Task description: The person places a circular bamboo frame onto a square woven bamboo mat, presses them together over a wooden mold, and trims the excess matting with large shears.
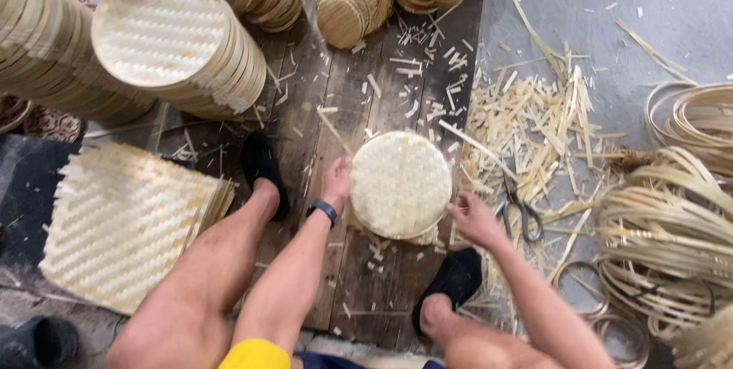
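Observation:
A round woven bamboo tray [400, 183] lies flat on dark wooden planks [359, 277] between my feet. My left hand [336, 180] grips its left rim, with a thin bamboo strip [334, 131] sticking up from the fingers. My right hand [473, 219] rests at the tray's right lower edge, fingers curled against the rim. A dark band [324, 209] sits on my left wrist.
Stacks of finished round trays [172, 37] lie on their sides at the upper left and top. Square woven mats [126, 220] are piled at the left. Scissors [519, 209] lie among bamboo offcuts [534, 132] to the right. Coiled bamboo hoops [672, 232] fill the far right.

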